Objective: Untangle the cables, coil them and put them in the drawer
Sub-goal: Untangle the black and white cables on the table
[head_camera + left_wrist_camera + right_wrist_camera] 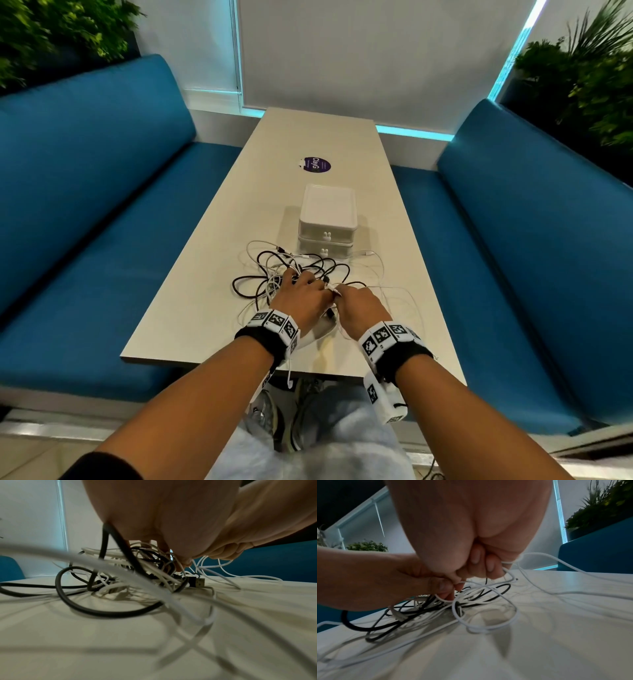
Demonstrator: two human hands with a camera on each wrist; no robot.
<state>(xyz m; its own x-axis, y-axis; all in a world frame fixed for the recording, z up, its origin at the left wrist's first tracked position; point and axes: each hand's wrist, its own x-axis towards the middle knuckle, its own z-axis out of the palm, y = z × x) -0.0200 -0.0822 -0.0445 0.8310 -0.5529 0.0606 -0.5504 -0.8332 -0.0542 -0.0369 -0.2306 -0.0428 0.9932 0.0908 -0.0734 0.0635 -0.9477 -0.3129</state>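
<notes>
A tangle of black and white cables [294, 270] lies on the beige table [205, 308], just in front of a white two-drawer box [328, 219] whose drawers are both shut. My left hand [305, 284] reaches into the tangle [137, 572]; in the right wrist view its thumb and finger [447, 589] pinch a thin white cable. My right hand [346, 296] touches it from the right, fingers curled [481, 566] around the same thin white cable [488, 626], which loops over the table. A black USB plug [197, 582] lies in the pile.
Blue benches run along the left [85, 205] and right [531, 240] of the table. A purple sticker [317, 165] lies beyond the drawer box. One white cable end [289, 373] hangs over the near table edge. Plants stand in both far corners.
</notes>
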